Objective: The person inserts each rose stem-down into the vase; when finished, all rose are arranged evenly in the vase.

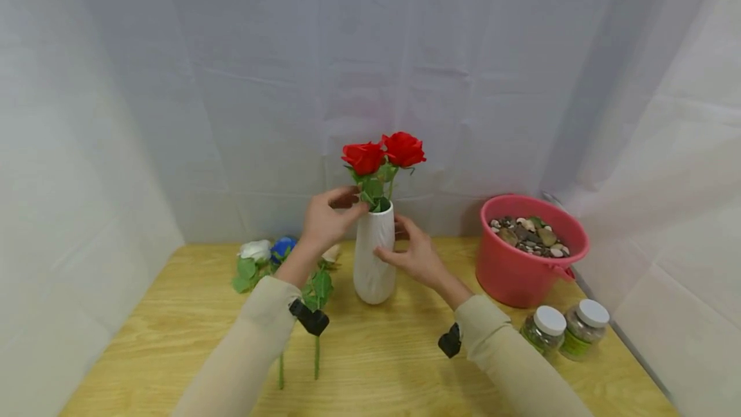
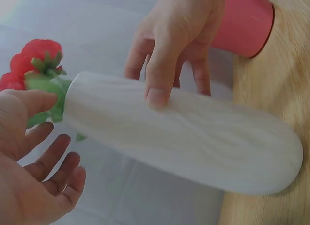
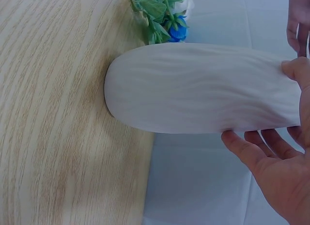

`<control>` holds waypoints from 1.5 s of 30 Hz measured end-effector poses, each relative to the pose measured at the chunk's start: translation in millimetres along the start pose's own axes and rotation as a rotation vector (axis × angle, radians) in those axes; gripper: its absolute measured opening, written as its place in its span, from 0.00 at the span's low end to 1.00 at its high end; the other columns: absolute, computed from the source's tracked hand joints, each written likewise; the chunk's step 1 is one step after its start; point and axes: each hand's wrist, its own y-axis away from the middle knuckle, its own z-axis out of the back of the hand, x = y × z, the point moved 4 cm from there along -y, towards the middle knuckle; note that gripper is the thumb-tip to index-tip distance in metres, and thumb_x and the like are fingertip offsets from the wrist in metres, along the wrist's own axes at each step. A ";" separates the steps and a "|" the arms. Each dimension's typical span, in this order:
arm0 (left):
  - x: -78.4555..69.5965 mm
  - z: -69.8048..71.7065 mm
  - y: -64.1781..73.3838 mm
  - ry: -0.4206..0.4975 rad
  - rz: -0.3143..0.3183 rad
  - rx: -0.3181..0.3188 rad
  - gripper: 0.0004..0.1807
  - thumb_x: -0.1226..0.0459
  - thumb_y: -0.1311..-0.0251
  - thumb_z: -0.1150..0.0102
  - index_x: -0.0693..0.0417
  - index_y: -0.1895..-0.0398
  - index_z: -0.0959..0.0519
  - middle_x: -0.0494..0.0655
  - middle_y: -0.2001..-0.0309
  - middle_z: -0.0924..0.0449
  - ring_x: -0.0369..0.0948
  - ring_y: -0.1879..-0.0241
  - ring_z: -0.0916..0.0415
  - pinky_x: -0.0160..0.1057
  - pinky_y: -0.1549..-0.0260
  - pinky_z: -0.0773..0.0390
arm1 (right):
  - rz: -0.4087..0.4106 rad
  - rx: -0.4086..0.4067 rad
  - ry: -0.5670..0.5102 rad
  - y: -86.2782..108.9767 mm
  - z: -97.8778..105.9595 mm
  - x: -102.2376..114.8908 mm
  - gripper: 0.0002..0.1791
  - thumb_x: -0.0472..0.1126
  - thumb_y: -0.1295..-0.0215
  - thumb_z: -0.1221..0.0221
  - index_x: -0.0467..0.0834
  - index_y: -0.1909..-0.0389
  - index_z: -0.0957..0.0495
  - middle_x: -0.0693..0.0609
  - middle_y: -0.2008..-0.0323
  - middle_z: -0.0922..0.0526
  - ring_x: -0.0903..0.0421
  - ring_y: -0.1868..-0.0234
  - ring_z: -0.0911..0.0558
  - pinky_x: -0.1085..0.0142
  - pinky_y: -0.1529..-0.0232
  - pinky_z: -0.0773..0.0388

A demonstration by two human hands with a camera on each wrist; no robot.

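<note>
A white ribbed vase (image 1: 374,259) stands upright on the wooden table. Two red roses, one on the left (image 1: 363,158) and one on the right (image 1: 403,148), rise from its mouth with their green leaves. My right hand (image 1: 421,256) holds the vase's side, thumb on the near face and fingers on the right and behind. At the rim, my left hand (image 1: 327,219) is beside the leaves, its thumb close to them. In the left wrist view the left fingers (image 2: 57,152) are spread and loosely bent, with nothing held between them.
Left of the vase lie a white rose (image 1: 255,250), a blue rose (image 1: 283,248) and a pale flower (image 1: 332,253), partly hidden by my left arm. On the right are a pink bucket (image 1: 509,278) of stones (image 1: 535,237) and two white-lidded jars (image 1: 550,320) (image 1: 592,314).
</note>
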 end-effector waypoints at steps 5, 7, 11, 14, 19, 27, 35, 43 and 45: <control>11.6 23.5 8.1 -0.015 0.009 0.030 0.24 0.59 0.30 0.31 0.54 0.33 0.18 0.60 0.43 0.13 0.54 0.41 0.17 0.52 0.43 0.14 | -0.013 0.000 -0.006 1.0 0.4 2.9 0.41 0.45 0.36 0.26 0.41 0.25 0.33 0.39 0.38 0.19 0.41 0.39 0.17 0.42 0.38 0.17; 17.9 35.1 12.8 -0.025 0.015 0.024 0.24 0.58 0.29 0.32 0.54 0.32 0.19 0.60 0.42 0.14 0.54 0.41 0.17 0.49 0.42 0.15 | -0.022 0.005 -0.002 1.1 0.4 2.8 0.42 0.46 0.35 0.26 0.41 0.25 0.34 0.39 0.38 0.19 0.41 0.39 0.18 0.42 0.37 0.17; 35.2 58.6 24.4 -0.029 0.071 0.023 0.25 0.56 0.26 0.35 0.52 0.30 0.22 0.60 0.39 0.15 0.49 0.43 0.16 0.36 0.47 0.14 | -0.029 0.013 0.000 1.1 0.6 1.6 0.42 0.46 0.35 0.26 0.41 0.25 0.34 0.39 0.37 0.20 0.42 0.38 0.18 0.44 0.37 0.17; 49.1 74.6 34.2 -0.003 0.142 0.017 0.27 0.56 0.26 0.36 0.52 0.27 0.24 0.61 0.36 0.18 0.36 0.49 0.15 0.30 0.53 0.14 | -0.029 0.016 -0.001 0.9 0.3 1.7 0.42 0.45 0.35 0.26 0.41 0.25 0.34 0.40 0.37 0.20 0.42 0.38 0.19 0.43 0.36 0.18; 68.9 97.1 47.1 0.055 0.204 -0.014 0.28 0.60 0.25 0.37 0.57 0.26 0.27 0.68 0.34 0.22 0.22 0.59 0.17 0.27 0.55 0.13 | -0.039 0.020 -0.005 -0.1 0.4 1.1 0.42 0.45 0.36 0.26 0.42 0.25 0.34 0.40 0.37 0.20 0.42 0.37 0.19 0.41 0.35 0.19; 101.9 125.7 71.0 0.046 0.319 -0.037 0.28 0.67 0.26 0.41 0.66 0.25 0.30 0.57 0.46 0.14 0.23 0.62 0.17 0.28 0.58 0.12 | -0.045 0.020 -0.007 0.0 0.9 0.3 0.42 0.45 0.36 0.26 0.42 0.25 0.34 0.40 0.37 0.20 0.42 0.38 0.19 0.43 0.36 0.18; 143.6 143.6 95.7 0.050 0.408 -0.013 0.29 0.72 0.29 0.42 0.75 0.27 0.33 0.53 0.52 0.12 0.27 0.66 0.16 0.34 0.58 0.10 | -0.034 0.012 0.000 0.0 0.7 2.3 0.42 0.44 0.36 0.26 0.41 0.25 0.34 0.39 0.37 0.20 0.41 0.38 0.18 0.44 0.37 0.17; 170.2 148.5 113.1 0.034 0.424 0.027 0.31 0.75 0.30 0.43 0.80 0.27 0.37 0.74 0.47 0.16 0.32 0.65 0.13 0.39 0.59 0.09 | -0.038 0.016 0.005 0.1 0.4 2.4 0.42 0.45 0.36 0.25 0.42 0.25 0.34 0.41 0.38 0.20 0.43 0.39 0.18 0.46 0.37 0.16; 174.5 148.9 116.7 0.012 0.421 0.037 0.30 0.75 0.30 0.43 0.81 0.28 0.37 0.77 0.47 0.17 0.34 0.66 0.12 0.39 0.60 0.08 | -0.041 0.015 0.011 0.4 0.6 2.8 0.42 0.45 0.36 0.25 0.43 0.25 0.34 0.41 0.38 0.20 0.43 0.39 0.18 0.47 0.37 0.16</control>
